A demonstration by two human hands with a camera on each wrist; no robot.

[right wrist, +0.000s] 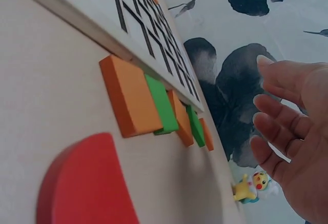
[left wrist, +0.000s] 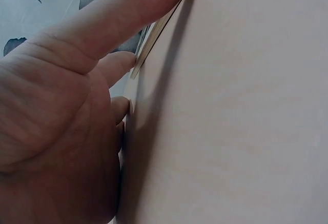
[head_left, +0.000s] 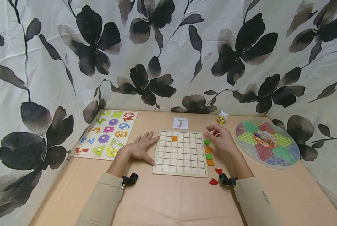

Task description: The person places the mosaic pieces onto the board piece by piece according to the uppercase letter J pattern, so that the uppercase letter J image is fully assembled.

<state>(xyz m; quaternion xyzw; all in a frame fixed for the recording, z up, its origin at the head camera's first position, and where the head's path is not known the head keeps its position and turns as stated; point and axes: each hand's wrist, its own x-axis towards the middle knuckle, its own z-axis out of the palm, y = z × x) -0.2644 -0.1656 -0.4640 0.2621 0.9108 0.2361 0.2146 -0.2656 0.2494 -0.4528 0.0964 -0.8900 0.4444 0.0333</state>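
A white gridded board (head_left: 180,175) lies mid-table with one orange square tile (head_left: 174,138) in an upper cell. My left hand (head_left: 140,147) spreads its fingers along the board's left side, thumb and index fingertip touching the edge; the left wrist view shows the palm (left wrist: 51,106) with nothing in it. Over the top of a column of tiles hovers my right hand (head_left: 220,139), fingers loosely bent and holding nothing in the right wrist view. That column beside the board's right edge alternates orange tiles (right wrist: 130,96) and green tiles (right wrist: 163,106).
Two red rounded pieces (head_left: 214,181) lie below the tiles. A small pattern card (head_left: 181,123) sits behind the board. At left is a number-and-shape puzzle (head_left: 103,135); at right, a round patterned board (head_left: 267,142). A small yellow figurine (head_left: 222,117) stands at the back.
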